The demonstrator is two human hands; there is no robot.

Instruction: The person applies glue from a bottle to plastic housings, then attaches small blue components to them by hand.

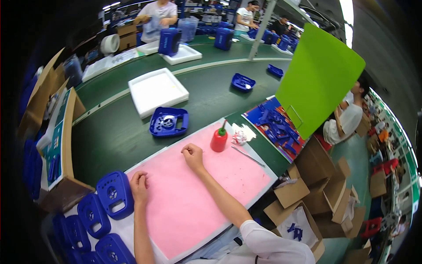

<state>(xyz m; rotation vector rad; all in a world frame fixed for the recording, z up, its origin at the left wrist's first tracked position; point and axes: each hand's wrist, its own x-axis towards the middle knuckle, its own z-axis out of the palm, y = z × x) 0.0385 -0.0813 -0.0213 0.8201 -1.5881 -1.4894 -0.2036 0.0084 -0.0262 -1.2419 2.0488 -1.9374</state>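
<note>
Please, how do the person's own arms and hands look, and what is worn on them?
The left hand and right hand wear no gloves, and both forearms are bare. A short, plain white sleeve covers the right upper arm.

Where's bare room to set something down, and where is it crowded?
The pink mat is bare between the left forearm and right forearm; another patch, lightly specked, lies between the right forearm and the metal tool. It's crowded around the red bottle and crumpled white wad, and left of the left forearm, where blue covers sit.
</note>
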